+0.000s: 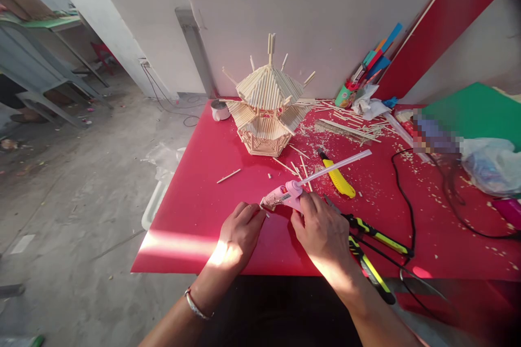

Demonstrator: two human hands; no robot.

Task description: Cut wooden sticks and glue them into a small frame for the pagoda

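My right hand is closed around the handle of a pink hot glue gun. A long clear glue stick juts from its back end, and its nozzle points left. Just at the nozzle, my left hand pinches a short pale wooden stick, mostly hidden by the fingers. Behind both hands stands a pagoda-like model built of thin wooden sticks, with tiered sloping roofs. Beyond my right hand lies a yellow utility knife. Pliers with black and yellow handles lie beside my right wrist.
Loose sticks and shavings litter the red table. A white cup stands at the back left, a pen holder at the back right. Black cable and a plastic bag lie to the right.
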